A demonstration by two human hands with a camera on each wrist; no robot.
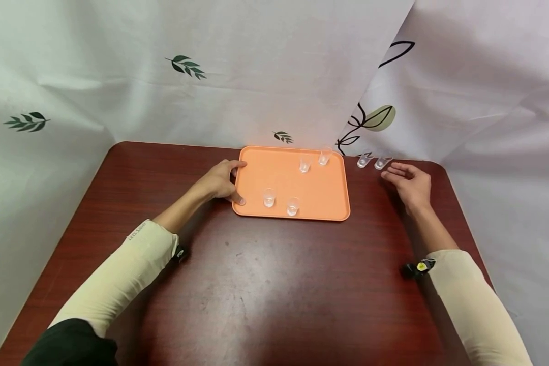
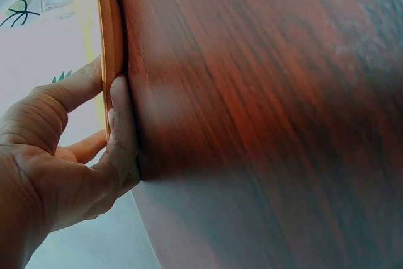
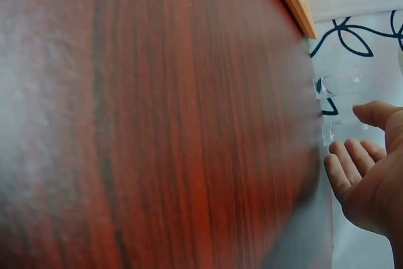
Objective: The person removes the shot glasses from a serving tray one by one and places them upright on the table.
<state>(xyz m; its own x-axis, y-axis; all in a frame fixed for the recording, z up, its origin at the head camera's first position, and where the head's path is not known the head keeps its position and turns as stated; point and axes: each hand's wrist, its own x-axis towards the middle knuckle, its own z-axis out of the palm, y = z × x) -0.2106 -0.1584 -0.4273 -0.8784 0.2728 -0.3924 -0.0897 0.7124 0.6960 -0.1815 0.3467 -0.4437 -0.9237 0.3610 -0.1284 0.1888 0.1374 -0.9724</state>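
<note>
1. The left hand [image 1: 217, 180] grips the short side of an orange tray [image 1: 251, 175]; the left wrist view shows a digit along the rim's outer face, which the head view hides.
2. The right hand [image 1: 414, 189] is unclenched, holding nothing; the right wrist view shows its thumb standing apart from the fingers.
3. From the left hand, the tray lies at 3 o'clock. From the right, the nearer cup [image 1: 381, 163] stands at 10 o'clock, just beside the fingertips; whether they touch, I cannot tell. The farther cup [image 1: 364, 160] stands next to it.
4. Four tray cups [image 1: 293, 206] stand at the tray's 1, 2, 6 and 8 o'clock.
5. Beneath is a glossy reddish-brown table [image 1: 265, 274].
6. White leaf-printed fabric [image 1: 256, 66] hangs at 12 o'clock.
</note>
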